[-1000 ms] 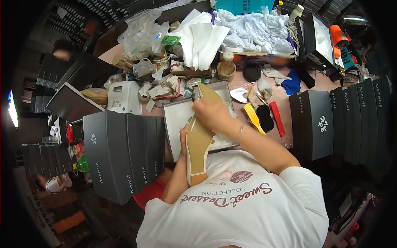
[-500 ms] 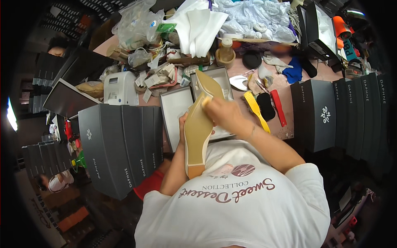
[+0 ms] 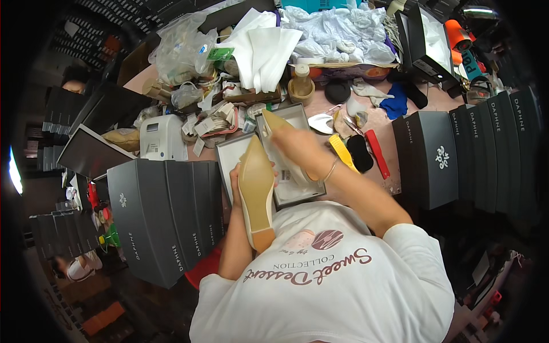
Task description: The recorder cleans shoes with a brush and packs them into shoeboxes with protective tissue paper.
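Note:
My left hand [image 3: 234, 182] is wrapped round a cream shoe [image 3: 257, 186] with a pointed toe, its tan sole facing up and its brown heel close to my shirt. Some of its fingertips show at the shoe's far side. My right hand [image 3: 300, 150] is over the open shoe box, apart from the held shoe; motion smears its fingers, so I cannot tell what they hold. Beyond them shows the pointed end of a second shoe [image 3: 273, 121]. Under both hands lie two grey-edged, light-lined box parts [image 3: 302, 116], side by side.
Stacked dark shoe boxes stand at left [image 3: 146, 223] and right [image 3: 426, 160]. Right of the open box lie a yellow brush [image 3: 341, 151], a black pad [image 3: 360, 153] and a red-handled tool [image 3: 377, 153]. White sheets [image 3: 260, 54], a bottle [image 3: 301, 80] and a white label printer [image 3: 163, 137] are farther back.
My right hand has moved off the held shoe's toe toward the second shoe. The held shoe has come slightly nearer and left, still in my left hand.

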